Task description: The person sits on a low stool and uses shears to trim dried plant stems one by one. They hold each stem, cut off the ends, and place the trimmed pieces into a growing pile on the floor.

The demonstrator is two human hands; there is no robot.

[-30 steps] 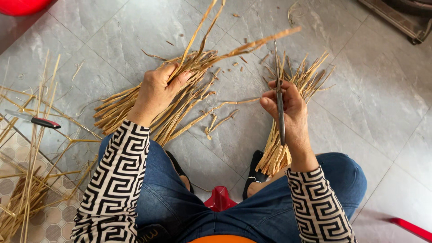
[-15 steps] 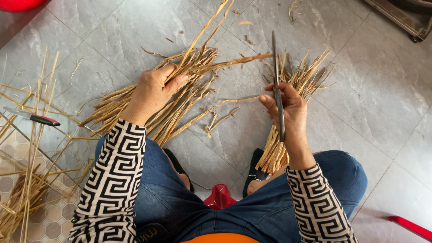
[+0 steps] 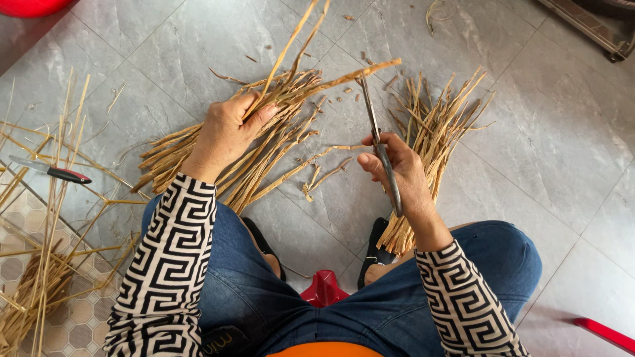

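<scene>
Left hand (image 3: 225,132) grips bundle of dry tan stalks (image 3: 264,139), ends ragged; right hand (image 3: 397,175) clasps scissors (image 3: 380,149).

No packages, labels, signs or screens are visible in this view.

Knife (image 3: 49,170) far left on floor (image 3: 542,158), stalk bundle (image 3: 433,142) right, prob. loose.
</scene>
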